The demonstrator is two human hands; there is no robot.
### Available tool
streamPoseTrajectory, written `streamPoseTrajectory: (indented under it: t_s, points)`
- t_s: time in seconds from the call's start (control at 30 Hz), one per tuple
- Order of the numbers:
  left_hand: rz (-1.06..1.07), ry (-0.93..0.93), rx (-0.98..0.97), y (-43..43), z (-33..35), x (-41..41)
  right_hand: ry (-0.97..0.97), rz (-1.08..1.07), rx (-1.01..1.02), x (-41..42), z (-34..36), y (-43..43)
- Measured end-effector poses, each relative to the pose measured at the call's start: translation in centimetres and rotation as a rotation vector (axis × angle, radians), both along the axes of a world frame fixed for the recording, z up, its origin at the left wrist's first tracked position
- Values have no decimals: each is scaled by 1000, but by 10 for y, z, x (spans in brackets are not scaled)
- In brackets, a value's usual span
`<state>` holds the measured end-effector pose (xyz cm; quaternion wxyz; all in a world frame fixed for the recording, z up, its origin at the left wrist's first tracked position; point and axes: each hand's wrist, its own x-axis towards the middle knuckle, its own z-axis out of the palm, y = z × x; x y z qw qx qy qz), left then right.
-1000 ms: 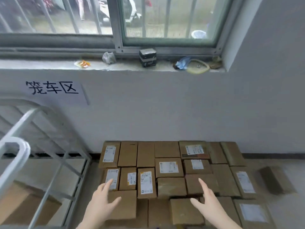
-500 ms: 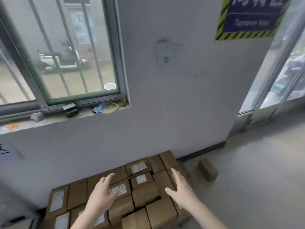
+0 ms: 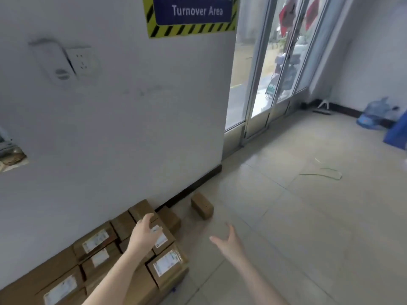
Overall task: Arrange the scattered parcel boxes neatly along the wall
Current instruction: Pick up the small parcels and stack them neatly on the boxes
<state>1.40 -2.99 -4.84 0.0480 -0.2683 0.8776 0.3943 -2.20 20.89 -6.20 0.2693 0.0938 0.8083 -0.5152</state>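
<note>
Many brown cardboard parcel boxes [image 3: 94,256] are packed edge to edge in rows against the foot of the white painted wall [image 3: 132,128]. Several bear white printed labels whose text is too blurred to be read. One small rectangular box [image 3: 202,205] is set apart on the glossy tiled floor [image 3: 286,216], near the dark skirting. The left hand [image 3: 144,233] is held over the parcel boxes with fingers loosely extended and nothing gripped. The right hand [image 3: 229,243] is spread flat above the floor, empty. "Turnover Area" is lettered in white on a blue sign [image 3: 191,14] bordered with yellow-and-black stripes.
</note>
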Motion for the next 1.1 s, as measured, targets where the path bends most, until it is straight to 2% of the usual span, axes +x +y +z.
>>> streamPoseTrajectory:
  t_s: [0.17, 0.27, 0.4, 0.67, 0.87, 0.97, 1.1]
  points:
    - [-105, 7, 8, 24, -18, -108, 44, 12, 24, -65, -20, -14]
    - [-129, -105, 47, 25, -51, -161, 14, -27, 77, -108, -37, -12]
    - [-95, -266, 75, 15, -91, -215, -57, -47, 172, -162, -58, 2]
    - [6, -390, 165, 3, -148, -301, -297, -20, 262, -256, -129, 8]
    - [300, -526, 258, -12, -223, -358, -409, 106, 274, -361, -199, -49]
    - [510, -562, 374, -18, -278, -399, -383, 197, 285, -423, -251, -86]
    - [753, -557, 447, -37, -376, -444, -322, 356, 407, -504, -348, -113]
